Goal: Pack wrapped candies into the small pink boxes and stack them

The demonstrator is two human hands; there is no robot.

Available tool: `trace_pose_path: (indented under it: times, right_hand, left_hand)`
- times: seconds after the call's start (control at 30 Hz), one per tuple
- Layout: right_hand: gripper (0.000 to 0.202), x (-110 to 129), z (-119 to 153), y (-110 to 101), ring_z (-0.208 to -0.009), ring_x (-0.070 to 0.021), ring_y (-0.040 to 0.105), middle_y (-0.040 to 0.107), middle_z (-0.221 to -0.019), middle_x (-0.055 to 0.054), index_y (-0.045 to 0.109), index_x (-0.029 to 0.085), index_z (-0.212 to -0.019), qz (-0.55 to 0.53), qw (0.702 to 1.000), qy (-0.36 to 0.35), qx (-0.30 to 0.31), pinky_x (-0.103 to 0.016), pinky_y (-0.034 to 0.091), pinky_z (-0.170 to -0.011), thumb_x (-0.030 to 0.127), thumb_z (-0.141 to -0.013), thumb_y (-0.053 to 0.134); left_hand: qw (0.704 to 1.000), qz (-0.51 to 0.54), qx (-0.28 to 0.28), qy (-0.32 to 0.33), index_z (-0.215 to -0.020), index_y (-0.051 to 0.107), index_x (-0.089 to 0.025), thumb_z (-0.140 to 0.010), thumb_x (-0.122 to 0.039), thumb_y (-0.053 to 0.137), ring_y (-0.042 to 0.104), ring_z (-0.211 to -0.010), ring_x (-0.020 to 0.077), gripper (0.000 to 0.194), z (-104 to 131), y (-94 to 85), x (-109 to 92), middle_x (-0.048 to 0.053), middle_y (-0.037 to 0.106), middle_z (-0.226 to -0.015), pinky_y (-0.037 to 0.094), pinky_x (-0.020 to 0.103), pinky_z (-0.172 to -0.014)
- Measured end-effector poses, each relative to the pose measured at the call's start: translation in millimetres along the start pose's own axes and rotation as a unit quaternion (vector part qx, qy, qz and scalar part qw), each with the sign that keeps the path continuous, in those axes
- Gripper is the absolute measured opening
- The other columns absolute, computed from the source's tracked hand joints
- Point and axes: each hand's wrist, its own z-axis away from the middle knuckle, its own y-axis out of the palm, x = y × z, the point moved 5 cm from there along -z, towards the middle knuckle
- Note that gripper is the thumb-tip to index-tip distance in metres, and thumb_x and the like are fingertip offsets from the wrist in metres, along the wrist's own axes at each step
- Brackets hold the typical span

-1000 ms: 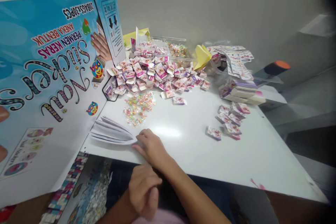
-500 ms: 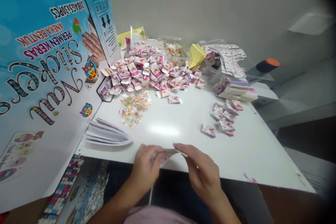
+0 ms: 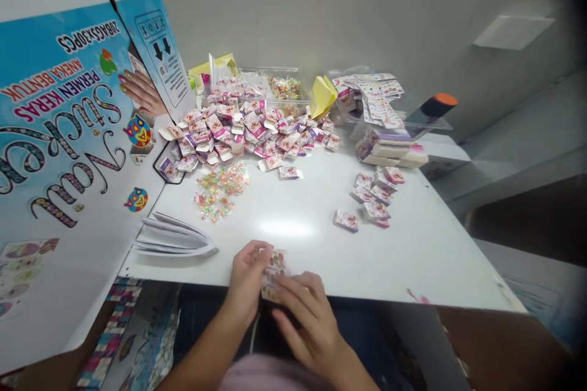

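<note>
My left hand [image 3: 246, 278] is closed on a small sticker sheet [image 3: 276, 261], gripping its left side with the thumb on top. The sheet has rows of small coloured designs and is held above the table's front edge. My right hand [image 3: 308, 311] lies across the lower right part of the sheet, fingers stretched out and touching it, thumb apart below. Part of the sheet is hidden under those fingers. To the left of my hands is a folded stack of white paper [image 3: 174, 238]. Small wrapped candies [image 3: 222, 189] lie in a loose pile farther back.
Many small printed boxes [image 3: 252, 125] are heaped at the back. Several more boxes [image 3: 376, 195] sit at the right. Behind them are sticker sheets [image 3: 378, 98] in a clear tray and an orange-topped dark cylinder [image 3: 431, 109]. A large printed carton [image 3: 59, 153] stands along the left.
The sheet has turned so its printed face shows. My right hand has moved left from its right end onto its front. The whole view has shifted slightly.
</note>
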Motion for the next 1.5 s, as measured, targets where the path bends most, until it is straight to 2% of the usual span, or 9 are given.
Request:
trace_pose_path:
  times: [0.1, 0.33, 0.67, 0.83, 0.97, 1.13, 1.23, 1.33, 1.5]
  right_hand:
    - [0.042, -24, 11, 2, -0.101, -0.0276, 0.066, 0.064, -0.122, -0.017, 0.051, 0.02, -0.134, -0.088, 0.976, 0.17, -0.106, -0.042, 0.056, -0.082, 0.025, -0.093, 0.056]
    - [0.04, -57, 19, 22, -0.037, -0.0115, 0.052, 0.059, -0.05, 0.003, 0.062, 0.017, -0.099, -0.327, 0.856, 0.401, -0.015, -0.021, 0.04, -0.04, 0.053, -0.098, 0.044]
    - [0.041, -59, 23, 17, -0.042, -0.01, 0.047, 0.055, -0.053, 0.005, 0.06, 0.017, -0.107, -0.374, 0.834, 0.406, 0.011, -0.02, 0.036, -0.044, 0.055, -0.095, 0.049]
    - [0.046, -66, 25, 33, -0.033, -0.0096, 0.046, 0.054, -0.044, 0.006, 0.06, 0.016, -0.098, -0.419, 0.779, 0.461, -0.069, -0.019, 0.034, -0.037, 0.061, -0.091, 0.052]
    - [0.043, -68, 23, 37, -0.037, -0.0115, 0.052, 0.06, -0.048, 0.003, 0.062, 0.016, -0.103, -0.476, 0.734, 0.462, -0.144, -0.021, 0.042, -0.04, 0.056, -0.088, 0.06]
    - [0.049, -57, 13, 26, -0.075, -0.0182, 0.069, 0.072, -0.103, -0.008, 0.065, 0.02, -0.117, -0.646, 0.621, 0.437, -0.086, -0.033, 0.056, -0.071, 0.035, -0.074, 0.081]
    - [0.046, -57, 14, 16, -0.07, -0.0181, 0.067, 0.073, -0.085, -0.007, 0.064, 0.019, -0.12, -0.617, 0.656, 0.429, -0.069, -0.033, 0.055, -0.07, 0.04, -0.081, 0.076]
    - [0.041, -73, 26, 12, -0.048, -0.0146, 0.059, 0.063, -0.053, 0.0, 0.065, 0.017, -0.113, -0.524, 0.709, 0.456, -0.122, -0.025, 0.047, -0.047, 0.048, -0.086, 0.069]
    - [0.048, -105, 49, 4, -0.041, -0.0148, 0.057, 0.066, -0.053, -0.002, 0.068, 0.014, -0.108, -0.441, 0.733, 0.479, -0.196, -0.027, 0.048, -0.045, 0.053, -0.08, 0.073]
  left_hand:
    - [0.998, -0.029, -0.034, 0.045, -0.083, 0.059, -0.017, -0.072, -0.047, 0.079, 0.058, -0.054, 0.0086, 0.038, 2, 2.2, 0, -0.004, 0.063, -0.062, 0.046, 0.018, -0.054]
    - [0.996, -0.074, 0.035, 0.043, -0.084, 0.053, -0.019, -0.079, -0.051, 0.071, 0.056, -0.051, 0.01, 0.038, 1, 31.7, 7, -0.003, 0.064, -0.066, 0.044, 0.019, -0.048]
    - [0.959, -0.255, 0.058, 0.111, -0.073, 0.064, -0.015, -0.085, -0.033, 0.061, 0.057, -0.064, 0.0119, 0.022, -2, 44.8, -1, 0.001, 0.062, -0.071, 0.047, 0.022, -0.062]
    - [0.96, -0.256, 0.076, 0.089, -0.062, 0.063, -0.015, -0.079, -0.038, 0.066, 0.052, -0.05, 0.0087, 0.029, 0, 50.4, 0, -0.001, 0.051, -0.068, 0.045, 0.021, -0.045]
    - [0.96, -0.265, 0.091, 0.019, -0.11, 0.069, -0.016, -0.079, -0.045, 0.068, 0.044, -0.034, 0.0039, 0.042, -2, 41.4, 8, 0.002, 0.059, -0.091, 0.039, 0.023, -0.03]
    - [0.922, -0.347, 0.119, 0.12, -0.125, 0.057, -0.024, -0.087, -0.034, 0.061, 0.064, -0.074, 0.0151, 0.039, -2, 31.1, -3, 0.007, 0.061, -0.106, 0.055, 0.027, -0.061]
    - [0.893, -0.403, 0.092, 0.179, -0.122, 0.054, -0.026, -0.079, -0.026, 0.071, 0.059, -0.106, 0.0219, 0.046, -6, 31.4, -3, 0.008, 0.058, -0.118, 0.053, 0.033, -0.085]
    - [0.876, -0.427, 0.118, 0.19, -0.116, 0.054, -0.023, -0.085, -0.027, 0.064, 0.063, -0.095, 0.018, 0.032, -18, 43.7, 8, 0.006, 0.063, -0.108, 0.054, 0.032, -0.084]
    - [0.799, -0.519, 0.088, 0.289, -0.106, 0.057, -0.02, -0.097, -0.03, 0.048, 0.067, -0.085, 0.0178, 0.017, -69, 81.3, -8, 0.004, 0.069, -0.089, 0.054, 0.032, -0.08]
